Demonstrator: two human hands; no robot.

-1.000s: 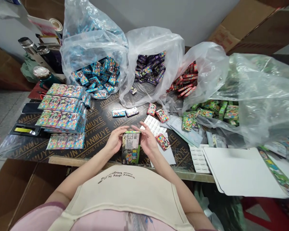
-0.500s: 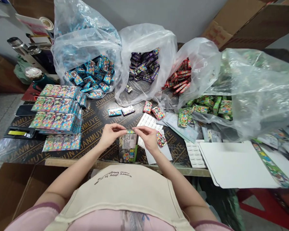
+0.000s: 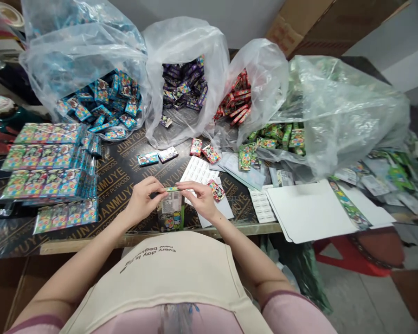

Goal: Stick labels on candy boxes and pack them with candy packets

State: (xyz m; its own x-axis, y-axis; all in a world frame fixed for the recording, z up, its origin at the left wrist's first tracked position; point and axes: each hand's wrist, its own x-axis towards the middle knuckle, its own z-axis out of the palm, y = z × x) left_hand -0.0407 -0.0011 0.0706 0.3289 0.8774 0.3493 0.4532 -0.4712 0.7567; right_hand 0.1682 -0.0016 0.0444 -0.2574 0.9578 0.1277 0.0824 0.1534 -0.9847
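A green printed carton point(image 3: 171, 213) stands upright at the near edge of the dark plywood table point(image 3: 121, 171), its barcode side facing me. My left hand point(image 3: 143, 198) pinches the left end of the carton's top flap. From the other side, my right hand point(image 3: 199, 198) pinches the flap's right end, fingers pressed together. Small red packets point(image 3: 216, 190) lie just right of my right hand, on white sticker sheets point(image 3: 198, 170).
Four clear plastic bags hold small packets: blue point(image 3: 100, 99), purple point(image 3: 183, 86), red point(image 3: 237, 97), green point(image 3: 278, 137). Stacked display cards point(image 3: 48, 162) sit at left. White flat sheets point(image 3: 309, 211) lie at right. A red stool point(image 3: 355, 253) stands below the table's right end.
My hands moved from the carton's sides up to its top flap and now pinch it. My view has swung to the right, so everything sits further left.
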